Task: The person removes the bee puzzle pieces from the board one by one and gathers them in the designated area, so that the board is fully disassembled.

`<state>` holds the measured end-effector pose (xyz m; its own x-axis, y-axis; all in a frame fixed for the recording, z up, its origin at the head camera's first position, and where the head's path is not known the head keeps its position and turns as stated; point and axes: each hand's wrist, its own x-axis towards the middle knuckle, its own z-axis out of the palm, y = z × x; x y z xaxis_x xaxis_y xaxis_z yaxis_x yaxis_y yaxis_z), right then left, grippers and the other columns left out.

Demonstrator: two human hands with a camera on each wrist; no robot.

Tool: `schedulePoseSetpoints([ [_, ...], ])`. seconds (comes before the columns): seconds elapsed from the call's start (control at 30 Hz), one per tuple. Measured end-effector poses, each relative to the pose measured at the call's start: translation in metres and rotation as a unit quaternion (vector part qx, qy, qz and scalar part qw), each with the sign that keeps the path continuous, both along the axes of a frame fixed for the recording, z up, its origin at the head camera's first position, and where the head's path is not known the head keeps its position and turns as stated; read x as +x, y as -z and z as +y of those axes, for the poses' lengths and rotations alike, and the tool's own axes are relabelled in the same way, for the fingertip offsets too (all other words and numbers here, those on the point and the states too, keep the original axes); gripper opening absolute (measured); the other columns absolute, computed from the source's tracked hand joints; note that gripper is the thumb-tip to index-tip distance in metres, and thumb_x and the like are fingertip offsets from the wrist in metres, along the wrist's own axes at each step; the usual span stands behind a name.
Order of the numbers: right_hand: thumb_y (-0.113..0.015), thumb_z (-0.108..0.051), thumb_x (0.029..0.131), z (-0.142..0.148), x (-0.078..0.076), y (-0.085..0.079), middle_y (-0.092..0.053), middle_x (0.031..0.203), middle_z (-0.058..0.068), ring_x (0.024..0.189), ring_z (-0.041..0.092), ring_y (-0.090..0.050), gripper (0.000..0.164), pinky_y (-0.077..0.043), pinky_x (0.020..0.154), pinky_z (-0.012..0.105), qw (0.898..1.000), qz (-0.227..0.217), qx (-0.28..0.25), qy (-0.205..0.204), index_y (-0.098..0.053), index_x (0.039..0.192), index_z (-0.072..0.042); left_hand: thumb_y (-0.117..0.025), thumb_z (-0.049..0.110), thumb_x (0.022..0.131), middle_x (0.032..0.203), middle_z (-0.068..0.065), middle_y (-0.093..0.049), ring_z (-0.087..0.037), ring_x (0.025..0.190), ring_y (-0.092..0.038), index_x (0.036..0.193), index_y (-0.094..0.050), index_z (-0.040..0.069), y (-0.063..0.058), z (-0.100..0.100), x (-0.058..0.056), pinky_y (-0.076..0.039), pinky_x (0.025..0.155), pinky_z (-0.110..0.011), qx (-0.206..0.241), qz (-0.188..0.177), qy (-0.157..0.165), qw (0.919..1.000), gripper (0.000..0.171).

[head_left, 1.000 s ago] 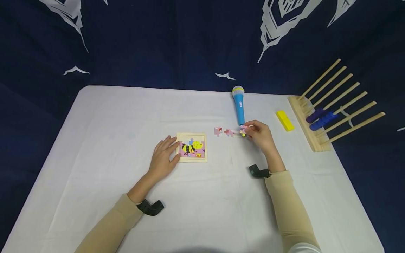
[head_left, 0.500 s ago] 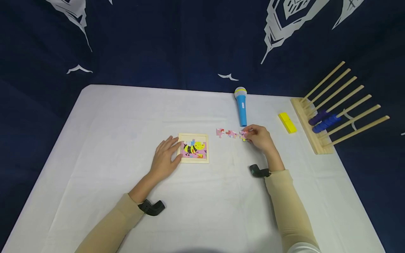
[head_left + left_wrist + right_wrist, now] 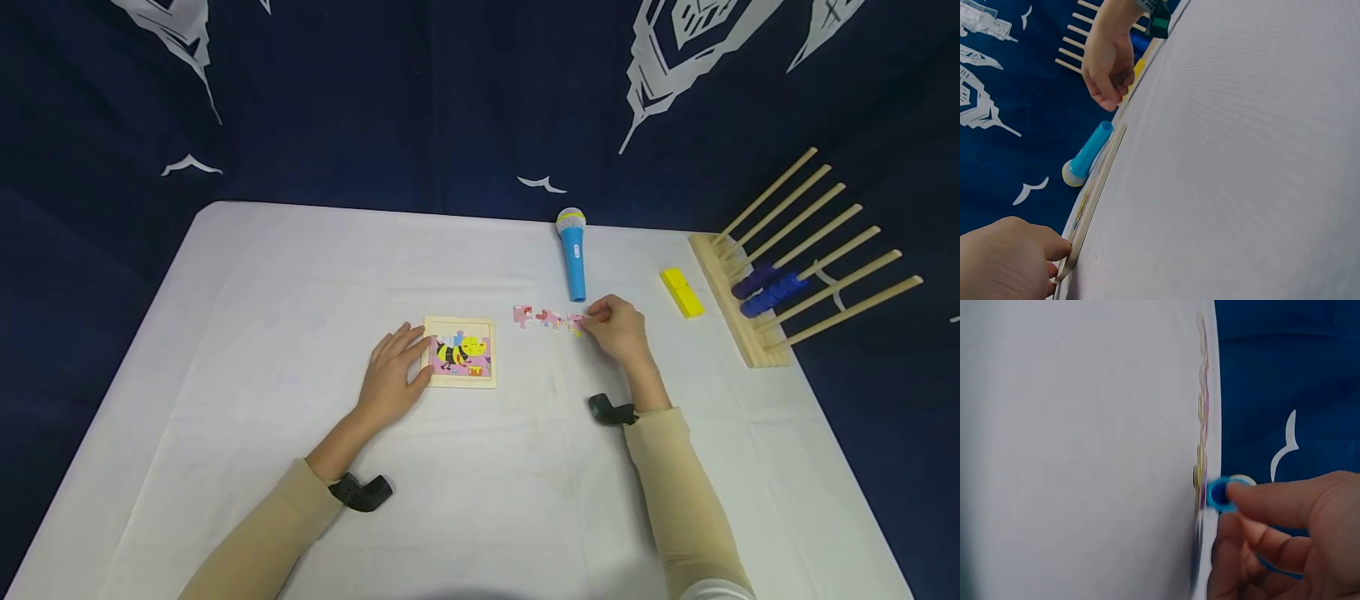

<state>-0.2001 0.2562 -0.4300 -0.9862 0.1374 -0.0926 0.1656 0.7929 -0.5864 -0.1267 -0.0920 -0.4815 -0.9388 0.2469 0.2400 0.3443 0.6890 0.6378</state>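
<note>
At square pale-wood frame: left hand, fingers spread;
Pink jigsaw piece: right hand alongside, loose; probably light, stiff; pinch edges

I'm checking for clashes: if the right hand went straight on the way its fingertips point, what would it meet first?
Probably the loose puzzle piece at the row's right end; the right hand is against it or just short of it, depth being unclear.
</note>
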Motion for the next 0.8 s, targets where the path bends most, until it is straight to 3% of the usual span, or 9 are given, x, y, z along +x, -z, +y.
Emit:
schedulePoseSetpoints([
  [0.23,-0.061,-0.013,0.094,0.003,0.005,-0.010,-0.057,0.091,0.015,0.081,0.027,-0.051,0.021,-0.042,0.069,0.029,0.999,0.017,-0.023,0.032,-0.062,0.109,0.001,-0.065,0.013,0.090,0.146,-0.020,-0.048,-0.036,0.145,-0.032,0.131,-0.058,-0.005,-0.001,0.001,0.001,-0.019,0.120,-0.052,0.001,-0.002,0.001,1.0000,0.046],
  [0.37,-0.060,-0.012,0.094,-0.002,0.007,-0.017,-0.056,0.094,0.014,0.082,0.024,-0.050,0.025,-0.044,0.069,0.023,0.997,0.006,-0.066,0.031,-0.061,0.115,0.002,-0.066,0.012,0.089,0.146,-0.021,-0.048,-0.037,0.144,-0.032,0.131,-0.058,-0.005,-0.002,0.001,0.001,-0.019,0.120,-0.053,0.003,0.001,0.000,1.0000,0.046],
  [0.53,-0.060,-0.007,0.093,-0.021,0.012,-0.021,-0.056,0.094,0.013,0.078,0.018,-0.054,0.027,-0.048,0.063,0.014,0.991,0.006,-0.132,-0.006,-0.060,0.118,0.005,-0.067,0.012,0.089,0.145,-0.021,-0.048,-0.038,0.143,-0.033,0.130,-0.058,-0.006,-0.002,0.001,0.001,-0.020,0.119,-0.054,0.004,0.010,0.000,0.9999,0.046],
  [0.8,-0.065,-0.007,0.091,-0.082,0.021,-0.024,-0.057,0.091,0.010,0.074,0.019,-0.058,0.026,-0.052,0.064,0.021,0.978,0.005,-0.190,-0.089,-0.062,0.114,0.003,-0.067,0.013,0.088,0.145,-0.021,-0.049,-0.038,0.143,-0.034,0.130,-0.058,-0.006,-0.001,0.001,0.002,-0.020,0.120,-0.054,0.007,0.013,-0.001,0.9999,0.047],
])
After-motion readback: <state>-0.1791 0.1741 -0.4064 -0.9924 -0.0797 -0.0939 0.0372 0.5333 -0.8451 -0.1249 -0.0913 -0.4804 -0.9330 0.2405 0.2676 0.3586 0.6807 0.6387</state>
